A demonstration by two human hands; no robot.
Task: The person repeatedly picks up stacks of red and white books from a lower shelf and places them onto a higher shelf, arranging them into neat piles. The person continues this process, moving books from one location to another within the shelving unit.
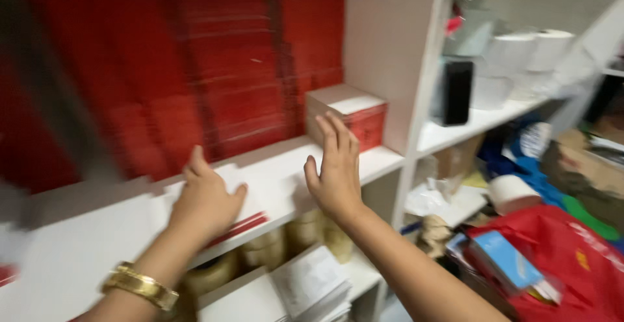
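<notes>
- Left hand [207, 200] lies palm-down on a flat white piece with a red edge [250, 220] at the front of the shelf [84, 244]; fingers curled loosely over it, pressing rather than pinching, nothing lifted
- Gold watch [140, 286] on the left wrist
- Right hand [336, 169] open, fingers spread and pointing up, palm toward the small box [351, 115]; fingertips overlap the box's near side in the view, contact cannot be confirmed; it grips nothing
- Box: white lid, red sides, stands at the right end of the shelf, against the white upright
- Behind both hands: tall red stacks [214, 68] fill the back of the shelf, blurred
- Judged stage: early; flat piece still down on the shelf, box still in its place, neither hand has a hold yet
- Below the shelf: tape rolls [305, 231] and a white paper stack [312, 283]
- Right bay: dark phone-like slab [457, 91] standing upright, white rolls [530, 52] behind it
- Lower right: red bag [572, 257] with a blue box [504, 257] on it
</notes>
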